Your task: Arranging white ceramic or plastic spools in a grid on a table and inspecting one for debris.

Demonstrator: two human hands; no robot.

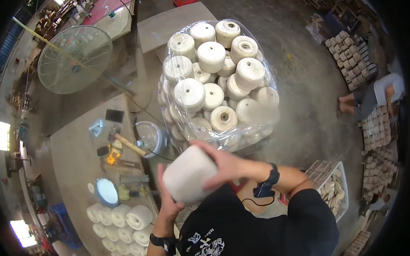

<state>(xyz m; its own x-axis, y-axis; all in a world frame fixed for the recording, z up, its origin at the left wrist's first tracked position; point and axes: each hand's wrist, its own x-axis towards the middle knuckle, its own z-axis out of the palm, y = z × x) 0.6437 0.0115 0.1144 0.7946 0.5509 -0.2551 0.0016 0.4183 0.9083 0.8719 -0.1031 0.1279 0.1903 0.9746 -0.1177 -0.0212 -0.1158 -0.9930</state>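
Note:
Between my two hands is a white, rounded cylindrical piece [190,175], pale and smooth, slightly blurred. My right hand [222,165] wraps over its far and right sides. From the left and below, my left hand [170,200] supports it, with the thumb pressed against the lower edge. Just beyond stands a large heap of similar white cylinders [211,56], several showing a small hole in the top. Clear plastic sheeting [227,140] surrounds the heap. On the bench at the left, more white cylinders [119,215] lie on their sides in rows.
The bench [77,159] carries a hammer [130,144], a round blue-rimmed dish [107,192] and small tools. A bucket [151,137] stands beside it. A large fan [75,60] is at left. At right are a white crate [340,196] and a bending person [382,93] near stacked pieces.

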